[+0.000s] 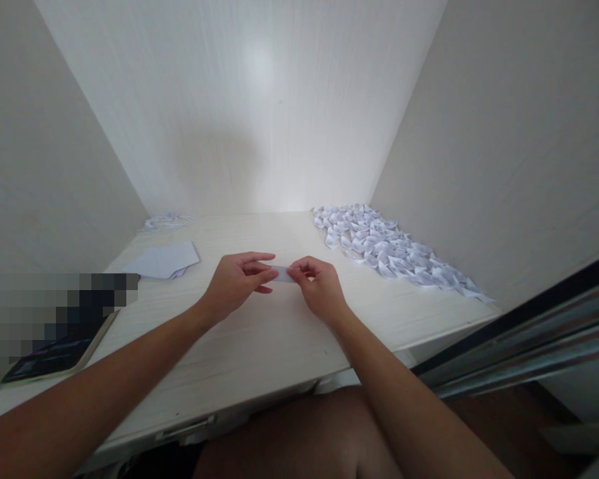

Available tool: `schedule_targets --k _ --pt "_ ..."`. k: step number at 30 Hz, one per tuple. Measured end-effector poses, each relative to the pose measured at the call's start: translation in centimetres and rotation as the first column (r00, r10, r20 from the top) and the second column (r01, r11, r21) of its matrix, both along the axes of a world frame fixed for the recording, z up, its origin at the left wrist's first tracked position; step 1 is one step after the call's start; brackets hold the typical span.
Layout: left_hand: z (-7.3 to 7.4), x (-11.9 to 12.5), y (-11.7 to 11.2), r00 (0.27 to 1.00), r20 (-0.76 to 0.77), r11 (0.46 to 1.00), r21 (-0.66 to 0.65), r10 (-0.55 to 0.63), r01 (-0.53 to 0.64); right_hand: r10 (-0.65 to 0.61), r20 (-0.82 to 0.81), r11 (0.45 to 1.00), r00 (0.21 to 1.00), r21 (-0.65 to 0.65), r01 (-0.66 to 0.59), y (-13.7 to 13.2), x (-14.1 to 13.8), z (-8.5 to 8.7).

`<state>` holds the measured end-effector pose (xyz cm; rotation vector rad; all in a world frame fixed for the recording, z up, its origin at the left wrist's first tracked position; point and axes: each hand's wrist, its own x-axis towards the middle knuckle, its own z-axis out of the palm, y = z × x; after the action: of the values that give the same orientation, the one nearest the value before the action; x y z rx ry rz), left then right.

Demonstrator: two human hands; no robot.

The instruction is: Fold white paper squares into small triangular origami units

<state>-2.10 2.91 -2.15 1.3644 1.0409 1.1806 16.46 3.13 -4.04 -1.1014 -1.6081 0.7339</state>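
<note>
A small folded piece of white paper (282,274) is held between my two hands, just above the middle of the desk. My left hand (240,278) pinches its left end between thumb and fingers, with the other fingers stretched out. On the right end, the thumb and curled fingers of my right hand (320,285) press together. The exact folds of the paper are too small to tell. To the left lies a stack of flat white paper sheets (164,259). A large heap of small folded white papers (379,243) spreads along the right wall.
White walls enclose the desk (259,339) at the back and both sides. A tablet-like device (64,349), partly blurred out, lies at the left edge. White cord-like strips (164,221) rest in the back left corner. A dark-edged striped panel (529,332) stands at the right.
</note>
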Motion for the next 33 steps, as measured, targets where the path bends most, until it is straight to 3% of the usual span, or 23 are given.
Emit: schedule_targets --k 6,9,12,22,28,33 --pt "-0.9 -0.3 0.6 0.994 -0.113 0.997 0.078 -0.004 0.013 -0.037 -0.031 0.996 0.999 -0.077 0.035 0.7 -0.5 -0.9" --pt "-1.5 -0.6 1.2 0.951 -0.308 0.990 0.135 0.006 0.037 -0.041 -0.035 0.995 0.999 -0.097 0.038 1.0 -0.7 -1.4" --pt "-1.8 -0.8 1.7 0.883 -0.460 0.968 0.251 0.091 0.031 -0.051 -0.023 0.994 0.998 -0.102 0.048 1.2 -0.8 -1.6" --pt "-2.0 -0.9 1.9 0.845 -0.511 0.954 0.301 0.157 0.004 -0.080 -0.039 0.988 0.996 -0.136 0.074 1.9 -0.9 -2.1" --pt "-2.2 -1.4 2.3 0.875 -0.473 0.973 0.230 0.100 0.014 -0.076 -0.076 0.982 0.994 -0.178 0.062 2.3 -1.1 -2.6" --pt "-2.5 -1.4 2.4 0.878 -0.467 0.963 0.267 0.105 0.026 -0.066 -0.139 0.981 0.988 -0.188 0.039 2.3 -1.3 -2.7"
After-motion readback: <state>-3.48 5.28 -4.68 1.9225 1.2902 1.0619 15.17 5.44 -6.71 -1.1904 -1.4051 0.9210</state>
